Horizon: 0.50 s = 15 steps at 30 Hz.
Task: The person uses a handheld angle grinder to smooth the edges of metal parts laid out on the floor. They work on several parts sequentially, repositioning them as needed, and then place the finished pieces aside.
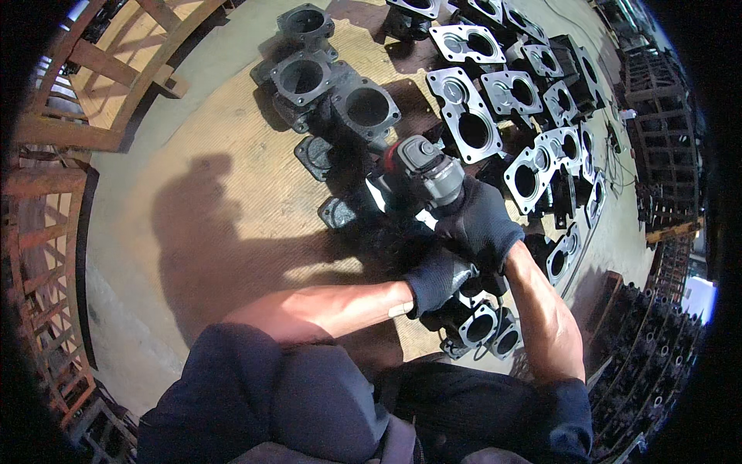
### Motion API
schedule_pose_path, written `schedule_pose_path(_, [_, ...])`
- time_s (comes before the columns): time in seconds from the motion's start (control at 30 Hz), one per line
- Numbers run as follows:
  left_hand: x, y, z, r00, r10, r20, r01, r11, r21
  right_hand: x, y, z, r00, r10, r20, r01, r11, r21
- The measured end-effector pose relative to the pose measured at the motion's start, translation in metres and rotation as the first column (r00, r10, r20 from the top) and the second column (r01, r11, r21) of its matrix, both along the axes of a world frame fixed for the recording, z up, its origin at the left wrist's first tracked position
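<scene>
An angle grinder (423,164) with a grey metal gear head and a red-and-dark body is in the middle of the view, over a dark casting in shadow. My right hand (481,220), in a dark knit glove, is closed around the grinder just behind its head. Lower down, my left hand (439,280), gloved too, is closed at the rear part of the tool; its fingers are largely hidden. The grinder's disc cannot be made out. Close by on the left are small dark flanged castings (338,213), and a bright machined flange plate (466,116) lies beyond the right hand.
Dark round-mouthed castings (367,106) stand on a tan ribbed board (232,255). Several castings with shiny flange faces (527,182) fill the right side. More ringed parts (481,325) lie below my hands. Reddish-brown wooden frames (46,182) line the left; stacked dark parts (645,352) stand at lower right.
</scene>
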State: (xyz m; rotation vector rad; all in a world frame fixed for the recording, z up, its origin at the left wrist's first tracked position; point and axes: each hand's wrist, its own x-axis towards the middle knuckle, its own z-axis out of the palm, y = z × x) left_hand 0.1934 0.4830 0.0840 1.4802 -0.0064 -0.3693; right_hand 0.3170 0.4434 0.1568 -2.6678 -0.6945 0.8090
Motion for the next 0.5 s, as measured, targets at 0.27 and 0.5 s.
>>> schedule_pose_path(0.27, [-0.017,-0.052,0.001,0.994,-0.017,0.112,0.011,0.998,0.055,-0.016,-0.063,-0.005,0.987,-0.077,-0.144,0.090,0.992,0.086])
schedule_pose_path(0.5, [-0.051,-0.073,-0.001,0.948,-0.195,0.250,0.176,0.979,0.099,-0.053,-0.072,0.017,0.959,-0.142,-0.244,0.156,0.987,0.040])
